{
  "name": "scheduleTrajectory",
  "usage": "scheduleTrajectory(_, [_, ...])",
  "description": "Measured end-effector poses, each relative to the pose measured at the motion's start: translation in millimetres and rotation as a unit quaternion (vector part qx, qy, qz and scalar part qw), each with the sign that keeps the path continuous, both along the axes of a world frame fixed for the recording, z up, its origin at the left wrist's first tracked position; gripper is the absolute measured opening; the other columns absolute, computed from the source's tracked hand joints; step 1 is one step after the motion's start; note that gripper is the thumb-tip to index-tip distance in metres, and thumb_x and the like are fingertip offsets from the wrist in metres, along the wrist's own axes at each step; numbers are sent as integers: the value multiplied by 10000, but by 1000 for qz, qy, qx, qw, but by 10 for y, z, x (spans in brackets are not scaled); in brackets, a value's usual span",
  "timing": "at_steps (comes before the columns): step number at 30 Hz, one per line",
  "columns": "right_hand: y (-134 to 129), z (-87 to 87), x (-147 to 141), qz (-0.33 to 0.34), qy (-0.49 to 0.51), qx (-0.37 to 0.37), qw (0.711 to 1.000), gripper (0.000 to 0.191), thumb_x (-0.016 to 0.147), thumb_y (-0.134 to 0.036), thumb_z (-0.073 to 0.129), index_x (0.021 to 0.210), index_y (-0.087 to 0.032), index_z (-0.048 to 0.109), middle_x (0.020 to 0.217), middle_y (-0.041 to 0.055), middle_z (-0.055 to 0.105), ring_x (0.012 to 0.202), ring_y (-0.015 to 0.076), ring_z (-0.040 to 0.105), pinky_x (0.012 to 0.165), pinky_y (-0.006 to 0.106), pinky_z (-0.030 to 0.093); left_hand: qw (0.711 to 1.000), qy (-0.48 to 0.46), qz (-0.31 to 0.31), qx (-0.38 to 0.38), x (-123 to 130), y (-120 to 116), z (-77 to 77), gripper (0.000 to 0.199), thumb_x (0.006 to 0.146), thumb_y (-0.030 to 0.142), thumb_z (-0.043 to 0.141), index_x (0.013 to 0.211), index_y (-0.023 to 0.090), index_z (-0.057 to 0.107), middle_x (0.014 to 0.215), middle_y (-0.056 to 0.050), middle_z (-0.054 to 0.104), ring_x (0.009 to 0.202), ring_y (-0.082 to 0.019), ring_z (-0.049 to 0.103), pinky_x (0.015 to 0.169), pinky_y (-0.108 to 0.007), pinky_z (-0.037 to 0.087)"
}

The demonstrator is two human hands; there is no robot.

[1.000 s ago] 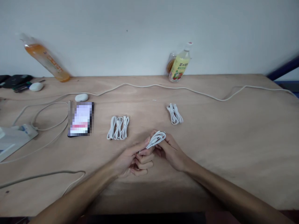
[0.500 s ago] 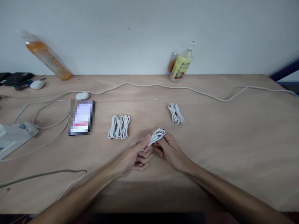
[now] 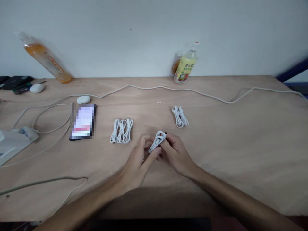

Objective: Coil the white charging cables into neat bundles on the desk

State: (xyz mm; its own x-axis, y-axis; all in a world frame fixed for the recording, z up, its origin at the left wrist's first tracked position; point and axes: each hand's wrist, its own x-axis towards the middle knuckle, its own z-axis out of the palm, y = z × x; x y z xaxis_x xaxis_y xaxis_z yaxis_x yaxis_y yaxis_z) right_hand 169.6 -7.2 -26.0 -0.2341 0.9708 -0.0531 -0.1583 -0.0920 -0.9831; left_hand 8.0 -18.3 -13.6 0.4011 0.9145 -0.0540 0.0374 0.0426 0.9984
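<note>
Between my two hands, above the table's front part, is a coiled white cable (image 3: 157, 140). My left hand (image 3: 141, 155) grips its lower left end between thumb and fingers. My right hand (image 3: 176, 152) pinches the upper right end, with a small dark spot showing by its fingertips. To the left of my hands, several white cable bundles (image 3: 121, 131) lie side by side on the table. Farther back and to the right lies another coiled white cable bundle (image 3: 180, 116). The undersides of my fingers are hidden.
A phone (image 3: 83, 121) lies at left, with a white earbud case (image 3: 83, 99) behind it. One long white cord (image 3: 190, 91) crosses the table. An orange drink bottle (image 3: 48, 62) and a yellow-labelled bottle (image 3: 185, 66) lean near the wall. A white power strip (image 3: 16, 142) sits far left.
My left fingers have shifted from curled below the cable to around its lower left end. The coil is tilted more upright and has moved slightly left.
</note>
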Motion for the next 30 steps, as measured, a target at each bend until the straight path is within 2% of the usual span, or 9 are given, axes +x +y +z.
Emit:
scheduleTrajectory(4, [11,30,33,-21,-57,47,997,327,1009,-418,616,752,-222,565,694,-20,539,643,148,480,606,267,418,999,23,7,27,-13,28,1,143,1079,350,625,1029,216,620,980,-46,759,928,-222,697,878,-348,520])
scheduleTrajectory(10, [37,-5,66,-7,-105,51,993,295,1021,-392,585,778,-224,567,716,-18,543,660,160,484,628,284,408,999,29,12,32,-15,74,28,164,1075,337,602,965,219,631,897,-32,745,863,-218,690,837,-333,505])
scheduleTrajectory(16, [14,-39,78,-18,-153,62,986,273,1029,-352,568,785,-231,546,672,-34,503,613,153,458,584,281,365,999,-32,-2,-18,2,80,14,188,1088,377,611,1008,210,643,915,-27,770,852,-205,719,845,-323,545])
scheduleTrajectory(23, [-14,-3,55,-43,-206,115,971,320,1042,-333,520,737,-251,464,580,-56,461,532,142,414,550,290,315,993,-93,4,-78,42,82,53,294,1030,469,707,938,196,649,879,-33,757,799,-206,727,772,-318,595])
scheduleTrajectory(27, [-9,-32,65,-55,-223,136,964,324,1033,-334,513,726,-249,455,601,-44,489,544,142,416,558,293,315,993,-88,2,-81,33,67,22,281,1032,467,707,1011,196,635,895,-36,769,764,-198,738,722,-308,610])
scheduleTrajectory(30, [15,-50,86,-26,-219,124,968,321,1038,-354,500,738,-241,485,632,-26,540,574,151,460,577,292,344,994,-67,8,-85,9,51,-28,310,1042,472,695,1157,196,613,869,-29,771,742,-198,745,732,-314,611])
